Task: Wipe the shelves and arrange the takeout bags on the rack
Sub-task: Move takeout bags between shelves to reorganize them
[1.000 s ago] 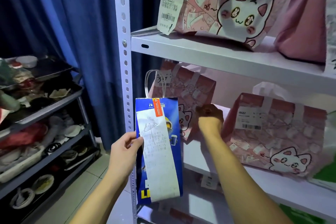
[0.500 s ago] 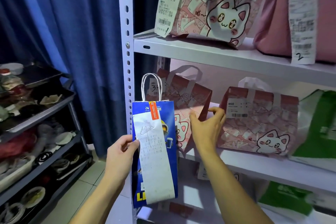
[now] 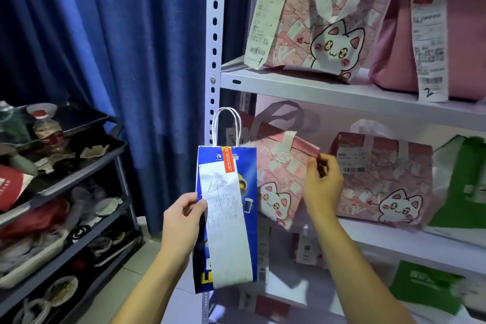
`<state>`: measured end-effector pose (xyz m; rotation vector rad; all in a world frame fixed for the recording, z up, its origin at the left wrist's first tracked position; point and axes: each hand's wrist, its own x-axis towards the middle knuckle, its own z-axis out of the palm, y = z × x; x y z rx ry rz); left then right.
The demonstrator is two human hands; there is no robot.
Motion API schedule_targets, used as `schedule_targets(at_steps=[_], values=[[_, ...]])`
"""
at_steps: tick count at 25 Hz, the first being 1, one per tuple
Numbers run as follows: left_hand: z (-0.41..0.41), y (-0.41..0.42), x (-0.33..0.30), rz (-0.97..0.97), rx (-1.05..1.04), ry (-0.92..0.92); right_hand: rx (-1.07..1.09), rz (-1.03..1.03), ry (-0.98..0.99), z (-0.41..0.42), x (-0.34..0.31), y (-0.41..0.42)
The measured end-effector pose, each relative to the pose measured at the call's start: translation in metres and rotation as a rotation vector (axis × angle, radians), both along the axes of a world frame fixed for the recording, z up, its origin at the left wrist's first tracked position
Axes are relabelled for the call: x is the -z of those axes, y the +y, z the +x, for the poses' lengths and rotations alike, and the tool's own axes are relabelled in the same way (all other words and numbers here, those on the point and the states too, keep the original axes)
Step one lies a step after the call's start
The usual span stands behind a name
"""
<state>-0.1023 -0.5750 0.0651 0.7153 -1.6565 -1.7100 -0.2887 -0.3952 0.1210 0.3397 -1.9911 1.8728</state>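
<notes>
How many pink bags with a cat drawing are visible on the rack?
3: one on the upper shelf, two on the middle shelf, left one held by the right hand, another beside it. More may be hidden.

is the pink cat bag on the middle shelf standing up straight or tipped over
Tipped. The pink cat bag leans left on the middle shelf, the right hand gripping its upper corner.

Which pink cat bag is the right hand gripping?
The leftmost pink cat bag on the middle shelf: the right hand pinches its upper right corner. The other cat bags stand untouched.
</notes>
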Motion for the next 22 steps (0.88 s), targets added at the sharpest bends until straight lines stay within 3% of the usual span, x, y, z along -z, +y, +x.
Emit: schedule_targets(at_steps=[7,16,22], values=[[-0.012,-0.004,-0.021,0.01,-0.04,0.051,0.129,-0.12,0.096,0.034,-0.001,0.069],[-0.059,0.011,-0.053,0.059,0.104,-0.057,0.268,-0.172,0.047,0.053,-0.002,0.16],[-0.107,0.0,-0.082,0.101,0.079,0.019,0.268,-0.087,-0.032,0.058,-0.004,0.208]])
